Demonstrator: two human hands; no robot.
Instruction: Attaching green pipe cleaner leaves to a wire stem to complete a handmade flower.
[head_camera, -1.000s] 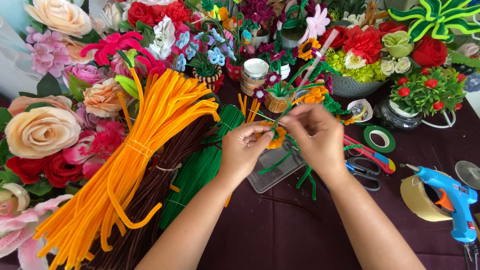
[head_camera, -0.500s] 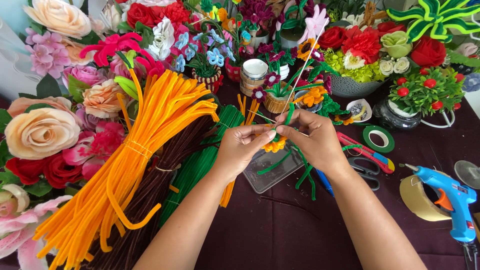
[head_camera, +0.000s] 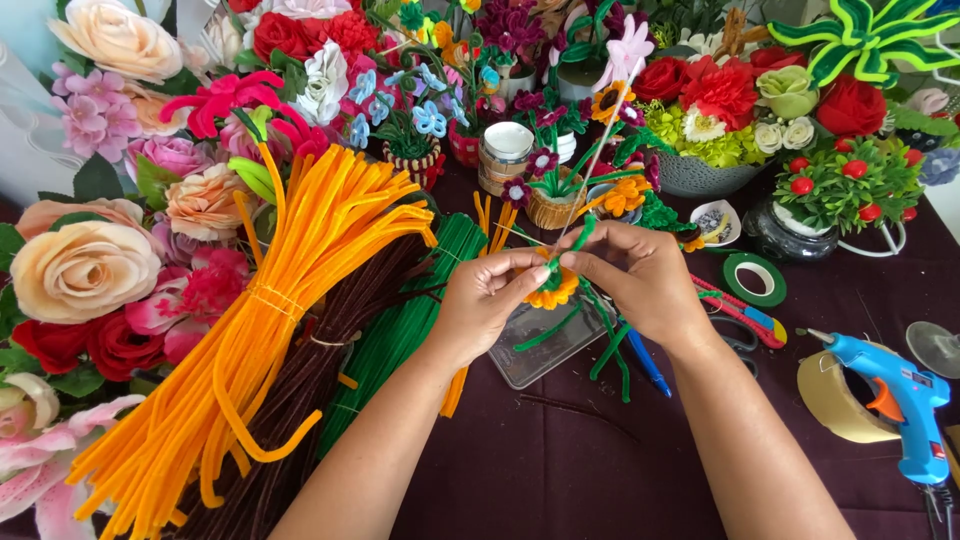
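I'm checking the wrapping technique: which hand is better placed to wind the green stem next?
Probably the right hand: its fingertips pinch the green stem, while the left hand grips the orange flower.

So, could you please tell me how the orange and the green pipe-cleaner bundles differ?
The orange bundle is bigger and fans out, with loose bent ends; the green bundle is slimmer and straighter. The orange one lies farther left, beside the fabric roses; the green one runs under the left hand. Both lie slanted on the dark cloth.

Both forearms and hands (head_camera: 560, 290) are bare, without sleeves.
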